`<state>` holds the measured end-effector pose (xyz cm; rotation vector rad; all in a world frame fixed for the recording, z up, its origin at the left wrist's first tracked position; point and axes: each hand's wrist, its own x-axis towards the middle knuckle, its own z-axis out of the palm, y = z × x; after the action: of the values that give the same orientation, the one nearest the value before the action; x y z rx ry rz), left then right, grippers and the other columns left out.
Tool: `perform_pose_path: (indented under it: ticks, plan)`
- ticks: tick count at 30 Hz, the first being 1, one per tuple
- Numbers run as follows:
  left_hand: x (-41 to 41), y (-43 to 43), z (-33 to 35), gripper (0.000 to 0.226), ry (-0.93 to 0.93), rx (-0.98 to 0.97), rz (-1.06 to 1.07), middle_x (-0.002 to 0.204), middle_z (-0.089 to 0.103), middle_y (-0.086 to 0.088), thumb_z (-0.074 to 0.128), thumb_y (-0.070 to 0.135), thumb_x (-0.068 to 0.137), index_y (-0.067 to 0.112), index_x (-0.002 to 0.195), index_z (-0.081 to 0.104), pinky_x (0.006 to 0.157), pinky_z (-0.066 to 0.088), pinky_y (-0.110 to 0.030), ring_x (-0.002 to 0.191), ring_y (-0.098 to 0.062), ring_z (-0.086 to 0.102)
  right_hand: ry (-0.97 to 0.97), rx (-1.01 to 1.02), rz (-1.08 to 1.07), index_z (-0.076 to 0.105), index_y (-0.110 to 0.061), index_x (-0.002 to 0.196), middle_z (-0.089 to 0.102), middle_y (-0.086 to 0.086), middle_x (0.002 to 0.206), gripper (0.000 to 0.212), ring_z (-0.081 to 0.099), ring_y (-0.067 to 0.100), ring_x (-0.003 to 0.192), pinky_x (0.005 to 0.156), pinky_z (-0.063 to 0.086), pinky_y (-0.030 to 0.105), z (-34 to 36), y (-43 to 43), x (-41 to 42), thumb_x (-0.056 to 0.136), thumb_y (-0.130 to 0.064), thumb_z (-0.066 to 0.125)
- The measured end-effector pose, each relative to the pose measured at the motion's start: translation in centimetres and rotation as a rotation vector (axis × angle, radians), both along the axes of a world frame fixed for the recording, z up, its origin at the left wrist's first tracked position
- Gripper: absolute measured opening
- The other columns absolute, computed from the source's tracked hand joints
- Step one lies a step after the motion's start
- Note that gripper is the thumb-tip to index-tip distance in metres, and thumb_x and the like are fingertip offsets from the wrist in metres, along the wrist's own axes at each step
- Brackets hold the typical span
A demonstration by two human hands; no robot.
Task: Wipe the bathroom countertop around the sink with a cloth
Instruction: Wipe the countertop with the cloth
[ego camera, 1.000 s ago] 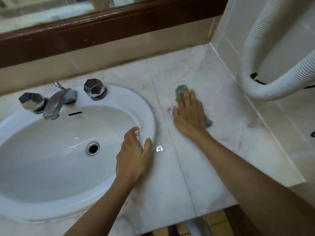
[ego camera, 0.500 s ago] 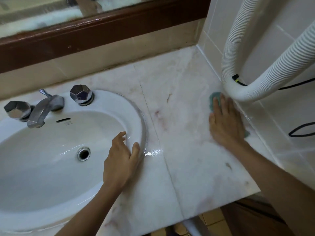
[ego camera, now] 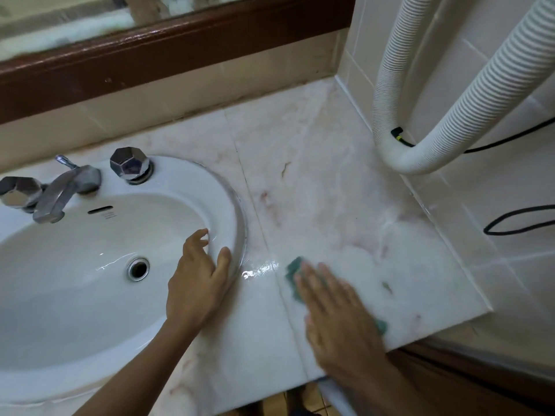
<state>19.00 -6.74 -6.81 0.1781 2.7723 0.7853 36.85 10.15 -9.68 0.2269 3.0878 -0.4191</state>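
A white oval sink (ego camera: 228, 205) is set into a pale marble countertop (ego camera: 315, 181). My left hand (ego camera: 198, 280) rests on the sink's right rim, fingers apart, holding nothing. My right hand (ego camera: 336, 313) lies flat on a green cloth (ego camera: 292, 271) and presses it onto the counter near the front edge, just right of the slab seam. The hand is blurred. Only the cloth's edges show beyond the fingers and at the wrist side. A wet sheen covers the marble to the right of the cloth.
A chrome faucet (ego camera: 60, 193) with two faceted knobs (ego camera: 129, 165) stands at the sink's back. A white ribbed hose (ego camera: 420, 157) loops down over the tiled right wall, with a black cable (ego camera: 516, 217) beside it. A wood-framed mirror (ego camera: 150, 49) runs along the back.
My right hand has swept the cloth from the right wall under the hose back toward the front and left, near the seam. My left hand has stayed on the sink rim.
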Motion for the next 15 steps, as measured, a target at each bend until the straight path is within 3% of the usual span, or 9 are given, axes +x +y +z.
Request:
perform_pose_path:
  ticks: [5,8,10,13,15]
  plan:
    - [0.0,-0.1,-0.1,0.049,0.014,0.0,-0.007,0.137,0.049,0.009,0.043,0.049,0.093,0.03,0.136,0.029,0.081,0.039,-0.037,0.107,-0.021,0.059,-0.029,0.064,-0.386,0.024,-0.012,0.152,0.015,0.005,0.16,0.066,0.016,0.026,0.147,0.112,0.029,0.047,-0.4,7.4,-7.1,0.091,-0.038,0.023]
    - [0.0,-0.1,-0.1,0.049,0.019,-0.002,-0.012,0.135,0.051,0.007,0.043,0.05,0.093,0.03,0.136,0.029,0.083,0.04,-0.038,0.106,-0.022,0.059,-0.012,-0.021,-0.482,0.029,-0.009,0.15,0.018,0.009,0.16,0.071,0.018,0.028,0.146,0.11,0.029,0.048,-0.3,5.4,-12.7,0.087,-0.042,0.018]
    - [0.0,-0.1,-0.1,0.048,0.015,0.004,-0.009,0.134,0.052,0.007,0.043,0.05,0.093,0.031,0.135,0.03,0.082,0.04,-0.038,0.106,-0.023,0.059,0.04,-0.046,-0.412,0.032,-0.008,0.149,0.022,0.012,0.158,0.069,0.023,0.03,0.144,0.109,0.032,0.048,-0.5,0.4,-12.7,0.088,-0.04,0.025]
    - [-0.1,-0.3,-0.1,0.047,0.009,0.036,-0.016,0.131,0.054,0.007,0.042,0.053,0.091,0.034,0.132,0.03,0.083,0.041,-0.039,0.105,-0.023,0.06,0.04,-0.069,-0.05,0.018,-0.012,0.153,0.008,0.007,0.162,0.069,0.009,0.023,0.148,0.116,0.022,0.043,0.1,-7.3,-5.7,0.092,-0.04,0.035]
    - [-0.1,-0.4,-0.1,0.045,-0.012,0.068,-0.007,0.129,0.055,0.007,0.042,0.054,0.09,0.036,0.13,0.031,0.085,0.041,-0.041,0.103,-0.021,0.06,0.022,-0.092,0.109,0.015,-0.017,0.154,0.003,0.0,0.162,0.071,0.005,0.019,0.149,0.116,0.019,0.041,0.6,-7.3,-0.5,0.091,-0.04,0.038]
